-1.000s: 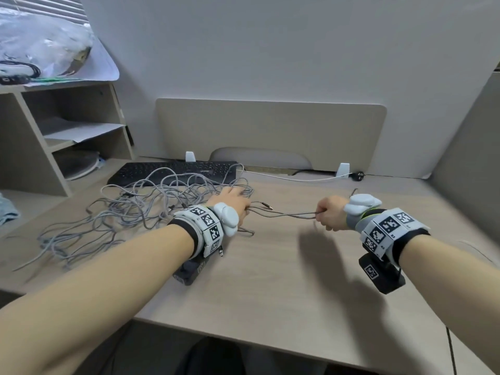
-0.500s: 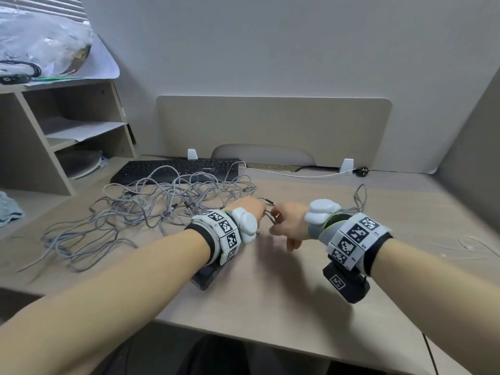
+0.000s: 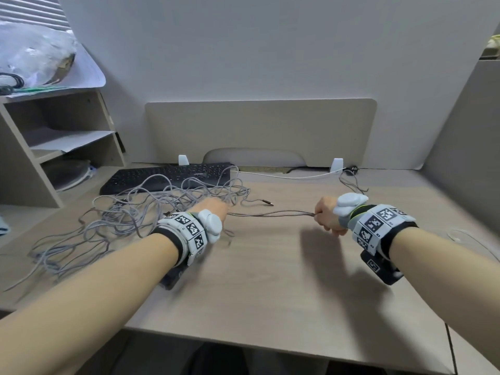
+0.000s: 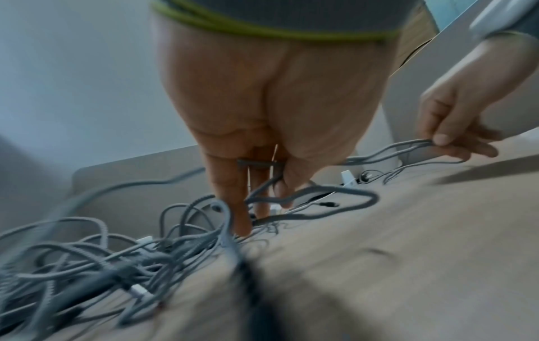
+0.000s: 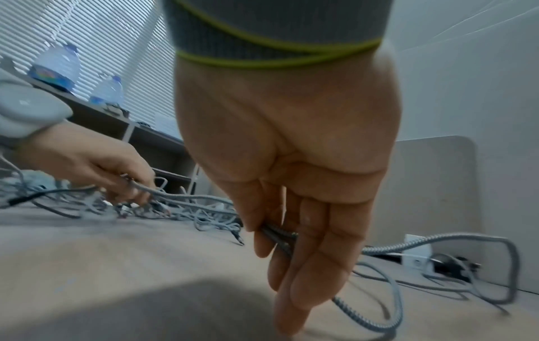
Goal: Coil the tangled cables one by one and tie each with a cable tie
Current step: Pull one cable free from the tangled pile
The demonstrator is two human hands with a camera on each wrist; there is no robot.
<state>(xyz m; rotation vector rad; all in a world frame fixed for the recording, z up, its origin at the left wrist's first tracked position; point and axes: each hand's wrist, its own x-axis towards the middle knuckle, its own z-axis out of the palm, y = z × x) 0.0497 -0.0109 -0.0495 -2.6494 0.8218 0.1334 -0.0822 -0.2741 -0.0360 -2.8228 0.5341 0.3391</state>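
Note:
A tangle of grey braided cables [image 3: 130,215] lies on the left of the desk [image 3: 270,280]. My left hand [image 3: 213,211] sits at the tangle's right edge, its fingers [image 4: 230,184] curled round one grey cable [image 3: 270,213]. That cable runs in several strands, stretched just above the desk, to my right hand [image 3: 326,217]. The right hand pinches the doubled strands [image 5: 277,235] between thumb and fingers. A slack loop of it [image 5: 481,244] trails behind the right hand. One loose plug end [image 3: 269,203] lies between the hands. A thin dark strip [image 4: 256,162] crosses my left fingers; what it is I cannot tell.
A black keyboard [image 3: 167,177] lies behind the tangle. A white cable [image 3: 284,175] runs along the back partition [image 3: 259,131]. A wooden shelf unit [image 3: 54,147] stands at the left, with water bottles [image 5: 58,67] on it. A thin white wire [image 3: 470,239] lies at the far right.
Half a second ago my hands met at the middle. The right hand has since drawn away to the right, stretching the cable out from the left hand.

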